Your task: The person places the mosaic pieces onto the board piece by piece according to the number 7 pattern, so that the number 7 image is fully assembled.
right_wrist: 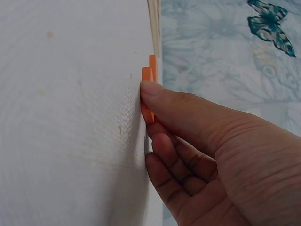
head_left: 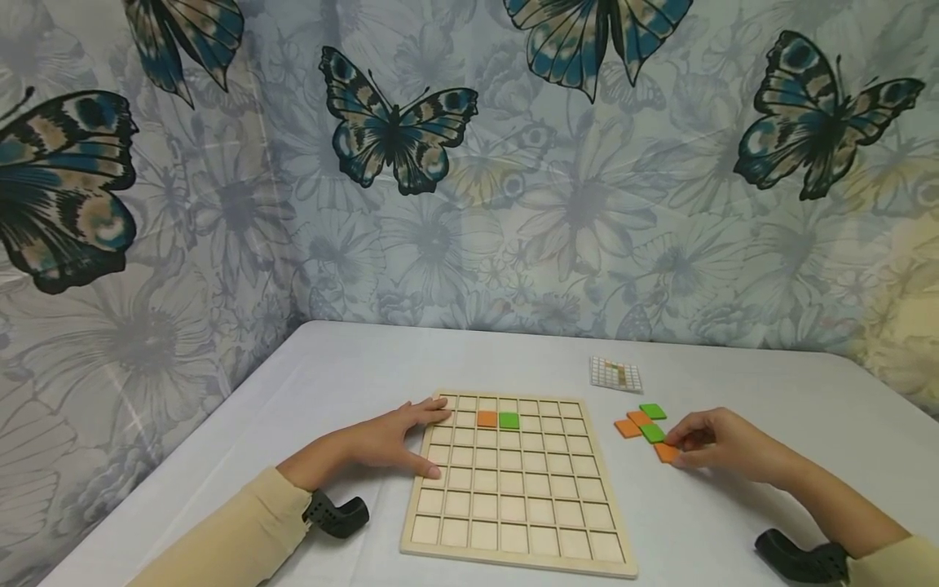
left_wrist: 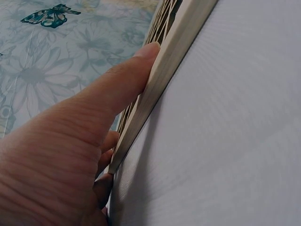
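Note:
My left hand (head_left: 389,440) rests on the left edge of a wooden grid board (head_left: 522,554), fingers spread. In the left wrist view its thumb (left_wrist: 127,77) lies on the rim of the board. On the board's second row from the back, an orange tile (head_left: 487,419) sits directly left of a green tile (head_left: 509,421). Right of the board, my right hand (head_left: 722,444) pinches another orange tile (head_left: 665,453) between thumb and fingers at the near end of a small cluster. The right wrist view shows that tile (right_wrist: 146,75) low over the white tabletop.
The cluster beside the right hand also has green tiles (head_left: 652,411) and orange tiles (head_left: 627,428). Behind it lies a small card (head_left: 615,374) printed with a grid. A white cloth (head_left: 352,350) covers the table, and a butterfly-patterned curtain (head_left: 513,269) hangs behind.

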Tool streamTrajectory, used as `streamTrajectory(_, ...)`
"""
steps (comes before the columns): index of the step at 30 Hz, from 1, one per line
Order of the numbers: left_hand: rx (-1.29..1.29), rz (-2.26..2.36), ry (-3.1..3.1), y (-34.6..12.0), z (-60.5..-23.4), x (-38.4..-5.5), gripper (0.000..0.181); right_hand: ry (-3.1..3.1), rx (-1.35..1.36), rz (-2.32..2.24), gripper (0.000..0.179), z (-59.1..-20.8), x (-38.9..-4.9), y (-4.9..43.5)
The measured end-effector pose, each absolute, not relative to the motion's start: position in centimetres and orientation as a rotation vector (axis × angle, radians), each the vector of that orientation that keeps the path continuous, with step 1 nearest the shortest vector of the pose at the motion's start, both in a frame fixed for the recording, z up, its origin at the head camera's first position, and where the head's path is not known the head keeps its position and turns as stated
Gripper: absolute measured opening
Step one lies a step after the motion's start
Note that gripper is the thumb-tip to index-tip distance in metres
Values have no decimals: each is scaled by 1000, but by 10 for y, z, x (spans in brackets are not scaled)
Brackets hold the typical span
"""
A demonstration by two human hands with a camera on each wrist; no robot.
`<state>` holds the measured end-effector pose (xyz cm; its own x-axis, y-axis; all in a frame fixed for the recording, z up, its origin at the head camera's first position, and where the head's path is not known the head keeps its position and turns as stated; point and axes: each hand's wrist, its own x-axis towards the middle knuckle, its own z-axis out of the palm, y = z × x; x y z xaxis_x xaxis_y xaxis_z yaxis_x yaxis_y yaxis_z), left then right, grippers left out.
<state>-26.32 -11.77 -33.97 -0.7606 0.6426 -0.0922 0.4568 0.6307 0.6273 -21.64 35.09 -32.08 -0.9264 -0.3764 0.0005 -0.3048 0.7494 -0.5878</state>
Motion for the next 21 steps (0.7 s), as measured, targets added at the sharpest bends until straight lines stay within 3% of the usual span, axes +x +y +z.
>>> streamTrajectory(21, 885, 855, 2552, -120, -339, -262, 85, 2919, -640, -801, 26, -305, -220, 334)
